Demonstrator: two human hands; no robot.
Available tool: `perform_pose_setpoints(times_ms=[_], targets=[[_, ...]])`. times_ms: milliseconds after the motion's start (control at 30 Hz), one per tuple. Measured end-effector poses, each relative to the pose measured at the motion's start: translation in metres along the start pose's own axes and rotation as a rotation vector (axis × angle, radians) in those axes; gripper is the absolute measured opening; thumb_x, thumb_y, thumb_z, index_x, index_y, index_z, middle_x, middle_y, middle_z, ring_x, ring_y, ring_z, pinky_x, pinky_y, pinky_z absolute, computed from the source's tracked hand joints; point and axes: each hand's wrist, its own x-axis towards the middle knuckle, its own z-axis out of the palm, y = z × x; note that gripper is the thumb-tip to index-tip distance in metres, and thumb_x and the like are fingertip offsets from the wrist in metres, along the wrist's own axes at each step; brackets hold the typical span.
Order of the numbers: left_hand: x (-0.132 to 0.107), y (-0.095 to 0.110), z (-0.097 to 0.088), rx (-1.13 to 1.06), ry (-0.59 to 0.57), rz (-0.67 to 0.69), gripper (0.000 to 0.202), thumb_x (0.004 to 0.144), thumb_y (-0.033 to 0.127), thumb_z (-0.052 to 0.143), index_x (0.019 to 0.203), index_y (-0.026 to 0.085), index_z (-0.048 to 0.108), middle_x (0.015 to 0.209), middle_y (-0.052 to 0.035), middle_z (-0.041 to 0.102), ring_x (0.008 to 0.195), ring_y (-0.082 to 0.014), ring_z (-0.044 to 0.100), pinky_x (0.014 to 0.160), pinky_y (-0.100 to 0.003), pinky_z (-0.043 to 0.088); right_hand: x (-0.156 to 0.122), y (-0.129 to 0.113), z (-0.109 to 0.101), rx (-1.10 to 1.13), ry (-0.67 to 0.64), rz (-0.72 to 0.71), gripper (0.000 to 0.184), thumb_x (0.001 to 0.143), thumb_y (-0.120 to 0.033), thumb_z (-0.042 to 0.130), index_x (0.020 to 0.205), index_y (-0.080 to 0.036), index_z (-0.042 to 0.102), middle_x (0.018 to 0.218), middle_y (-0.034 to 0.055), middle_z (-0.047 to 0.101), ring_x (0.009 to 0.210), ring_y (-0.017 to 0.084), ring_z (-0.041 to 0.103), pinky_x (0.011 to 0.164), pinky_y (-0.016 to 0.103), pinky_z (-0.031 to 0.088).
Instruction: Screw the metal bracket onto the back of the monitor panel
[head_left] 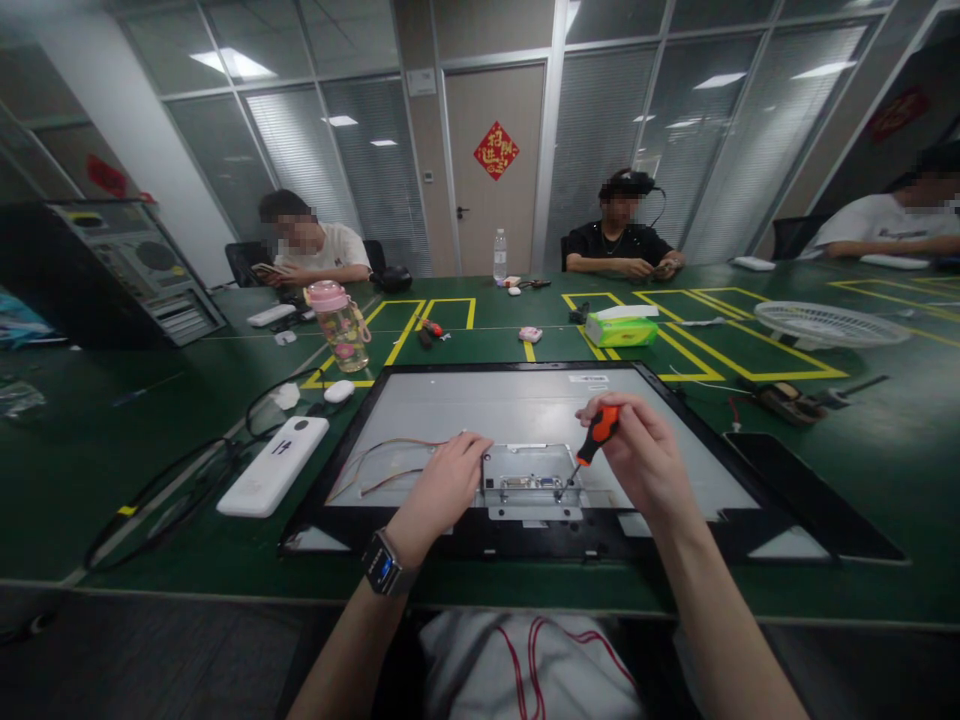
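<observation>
A flat display panel [420,400] with a black frame lies back side up on the table in front of me. At its lower middle sits a metal bracket [525,462] with a row of video ports. My right hand [637,445] is closed around an orange and black screwdriver [602,432]. The tool is tilted, its tip down at the right end of the ports; whether it sits in a screw is too small to tell. Flat beside the bracket's left edge, my left hand [450,475] touches it with fingers stretched out. Thin loose wires [375,445] lie left of that hand.
Left of the panel are a white power bank [274,467], black cables [169,500] and a pink-lidded bottle [337,325]. A black slab [814,490] and a walkie-talkie-like device [787,402] lie right. Beyond stand a green tissue pack [621,329] and a computer tower [142,260]. Several people sit across.
</observation>
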Motion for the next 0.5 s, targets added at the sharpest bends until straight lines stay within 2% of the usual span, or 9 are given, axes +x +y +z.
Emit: perform_pose_setpoints(times_ms=[67,167,333,500], targets=[[0.0,-0.0003,0.0002,-0.005,0.0,0.004,0.038,0.095,0.005,0.037,0.127,0.017,0.055,0.126,-0.0095,0.06,0.116,-0.0234,0.058,0.104,-0.039,0.046,-0.0005,0.0,0.0004,0.008,-0.016,0.027,0.021,0.086,-0.047,0.071,0.09,-0.027,0.076,0.086,0.0033,0.066,0.081,0.018,0.063,0.079,0.034,0.054],[-0.0003,-0.0007,0.0008,-0.01,0.012,0.002,0.038,0.096,0.006,0.037,0.127,0.016,0.055,0.125,-0.0099,0.061,0.116,-0.0237,0.058,0.103,-0.04,0.046,-0.0014,0.0006,-0.0005,0.035,-0.041,0.025,0.017,0.082,-0.044,0.076,0.085,-0.027,0.075,0.09,0.0016,0.066,0.087,0.018,0.064,0.088,0.034,0.054],[-0.0006,-0.0017,0.0018,-0.025,0.014,0.003,0.037,0.097,0.007,0.036,0.127,0.016,0.055,0.126,-0.0097,0.06,0.116,-0.0233,0.057,0.103,-0.04,0.046,-0.0021,-0.0016,0.0007,0.045,-0.118,0.105,0.019,0.088,-0.045,0.069,0.098,-0.029,0.075,0.085,0.001,0.067,0.078,0.017,0.064,0.09,0.038,0.054],[-0.0007,-0.0024,0.0021,-0.023,0.012,0.001,0.037,0.097,0.007,0.037,0.127,0.018,0.055,0.126,-0.0089,0.06,0.117,-0.0227,0.057,0.105,-0.039,0.045,-0.0005,-0.0026,0.0027,0.036,-0.098,0.009,0.015,0.083,-0.041,0.076,0.081,-0.027,0.073,0.087,0.0007,0.064,0.086,0.017,0.063,0.093,0.037,0.054]])
